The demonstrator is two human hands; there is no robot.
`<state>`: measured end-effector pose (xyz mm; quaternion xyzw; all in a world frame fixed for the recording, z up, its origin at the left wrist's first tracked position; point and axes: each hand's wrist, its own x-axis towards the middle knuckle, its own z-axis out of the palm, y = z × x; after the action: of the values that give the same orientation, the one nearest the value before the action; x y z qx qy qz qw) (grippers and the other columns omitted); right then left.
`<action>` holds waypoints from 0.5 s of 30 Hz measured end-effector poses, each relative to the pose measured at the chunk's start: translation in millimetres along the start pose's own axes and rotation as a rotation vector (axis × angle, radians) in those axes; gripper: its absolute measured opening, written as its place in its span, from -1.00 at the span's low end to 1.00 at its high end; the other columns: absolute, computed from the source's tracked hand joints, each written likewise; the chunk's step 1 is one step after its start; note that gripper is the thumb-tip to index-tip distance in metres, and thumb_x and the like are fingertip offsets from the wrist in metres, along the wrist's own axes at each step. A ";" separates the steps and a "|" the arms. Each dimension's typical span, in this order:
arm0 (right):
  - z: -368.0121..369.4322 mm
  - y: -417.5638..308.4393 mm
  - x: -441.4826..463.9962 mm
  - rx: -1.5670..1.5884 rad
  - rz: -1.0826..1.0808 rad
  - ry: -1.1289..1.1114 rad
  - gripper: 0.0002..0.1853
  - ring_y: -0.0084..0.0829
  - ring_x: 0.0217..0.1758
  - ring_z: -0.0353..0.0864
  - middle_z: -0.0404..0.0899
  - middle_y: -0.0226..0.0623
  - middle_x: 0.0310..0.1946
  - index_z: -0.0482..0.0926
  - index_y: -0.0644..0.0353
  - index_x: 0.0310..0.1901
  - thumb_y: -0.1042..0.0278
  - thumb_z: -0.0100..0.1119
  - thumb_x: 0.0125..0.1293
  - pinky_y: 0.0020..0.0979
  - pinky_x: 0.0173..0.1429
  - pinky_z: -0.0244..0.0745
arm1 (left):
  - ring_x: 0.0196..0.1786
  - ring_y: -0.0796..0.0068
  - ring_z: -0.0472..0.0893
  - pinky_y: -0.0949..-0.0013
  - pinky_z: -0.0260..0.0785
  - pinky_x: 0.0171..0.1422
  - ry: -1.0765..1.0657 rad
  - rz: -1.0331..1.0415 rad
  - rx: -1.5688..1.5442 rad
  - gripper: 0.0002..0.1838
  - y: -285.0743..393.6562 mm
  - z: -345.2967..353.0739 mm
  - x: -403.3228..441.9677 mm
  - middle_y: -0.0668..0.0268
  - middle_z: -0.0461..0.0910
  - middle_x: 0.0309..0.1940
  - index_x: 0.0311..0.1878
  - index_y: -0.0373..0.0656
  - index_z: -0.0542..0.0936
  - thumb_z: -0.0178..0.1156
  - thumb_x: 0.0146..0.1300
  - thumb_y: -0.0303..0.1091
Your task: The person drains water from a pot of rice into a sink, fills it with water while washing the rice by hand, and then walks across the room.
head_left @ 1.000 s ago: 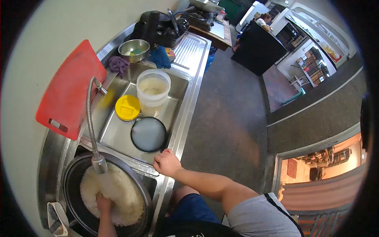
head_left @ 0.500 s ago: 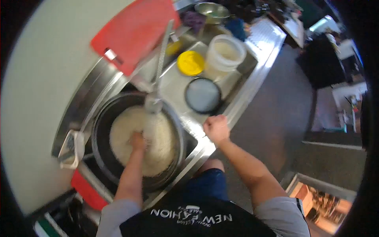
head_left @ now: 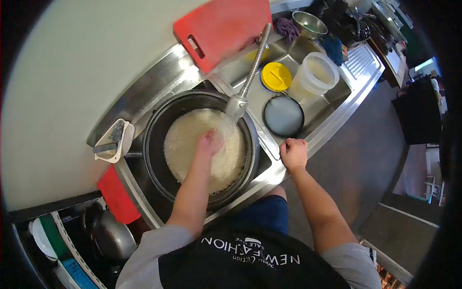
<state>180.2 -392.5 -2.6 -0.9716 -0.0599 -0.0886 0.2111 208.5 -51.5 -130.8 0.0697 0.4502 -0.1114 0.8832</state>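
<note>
Fingers, left hand [head_left: 211,142]: loosely bent at the grain [head_left: 185,137] in the pot [head_left: 158,144], partly lost in spray [head_left: 228,126]; can't tell if grasping any. Next, spout [head_left: 237,106] over pot, probably aimed to keep water inside. Pot set in left basin [head_left: 150,191], likely to catch splash. Further right, right hand [head_left: 294,152] curled on sink edge [head_left: 321,136], probably bracing; can't tell if clenched around it. Pot: mouth up, round, no long axis; handle [head_left: 134,154] pointing left, toward caddy [head_left: 128,138].
</note>
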 end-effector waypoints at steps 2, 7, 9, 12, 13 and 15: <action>-1.2 -1.6 0.0 -0.026 0.008 -0.016 -0.83 -0.17 -0.31 0.57 0.60 -0.20 -0.51 0.58 0.18 -0.52 0.31 0.09 0.10 -0.20 0.11 0.30 | -0.11 0.19 0.52 0.10 0.42 0.04 0.015 0.064 -0.046 -0.72 -3.9 15.1 4.5 0.26 0.55 -0.13 -0.06 -0.14 0.53 -0.10 0.36 -0.24; -4.1 -4.8 1.9 -0.061 0.034 -0.064 -0.81 -0.13 -0.24 0.56 0.61 -0.18 -0.46 0.59 0.19 -0.51 0.30 0.07 0.11 -0.18 0.10 0.29 | -0.05 0.18 0.52 0.09 0.44 0.06 -0.070 0.078 0.064 -0.70 -27.1 35.5 32.2 0.19 0.53 -0.06 0.02 -0.15 0.48 -0.13 0.38 -0.24; -4.2 -4.9 2.5 -0.067 0.042 -0.076 -0.81 -0.11 -0.24 0.55 0.61 -0.18 -0.45 0.59 0.19 -0.50 0.29 0.06 0.11 -0.17 0.10 0.29 | -0.01 0.16 0.52 0.07 0.43 0.08 -0.083 0.090 0.146 -0.67 -40.6 52.2 20.2 0.17 0.52 0.00 0.07 -0.15 0.46 -0.10 0.38 -0.19; -4.6 -5.0 2.5 -0.068 0.054 -0.083 -0.80 -0.10 -0.23 0.55 0.61 -0.17 -0.45 0.59 0.20 -0.49 0.28 0.06 0.12 -0.17 0.11 0.28 | 0.08 0.20 0.52 0.05 0.43 0.09 0.004 0.119 0.557 -0.64 -63.8 94.8 -41.6 0.14 0.50 0.06 -0.04 -0.15 0.55 -0.01 0.37 -0.06; -4.0 -5.7 2.2 -0.064 0.061 -0.083 -0.79 -0.10 -0.23 0.55 0.61 -0.17 -0.45 0.59 0.21 -0.49 0.27 0.05 0.12 -0.16 0.11 0.28 | 0.09 0.21 0.52 0.07 0.41 0.12 -0.033 0.198 0.799 -0.64 -65.7 99.5 -54.4 0.16 0.49 0.08 -0.03 -0.15 0.55 0.02 0.36 -0.06; -1.4 -4.5 1.5 -0.050 0.057 -0.067 -0.79 -0.10 -0.23 0.55 0.61 -0.17 -0.45 0.58 0.21 -0.50 0.27 0.06 0.11 -0.16 0.11 0.28 | 0.11 0.24 0.51 0.12 0.36 0.19 -0.113 0.351 1.287 -0.64 -69.0 100.6 -69.7 0.18 0.47 0.13 -0.02 -0.16 0.57 0.08 0.34 -0.06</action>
<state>180.7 -388.8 0.8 -0.9803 -0.0368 -0.0513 0.1871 229.3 -131.2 -17.0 0.6490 0.2290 -0.2158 0.6926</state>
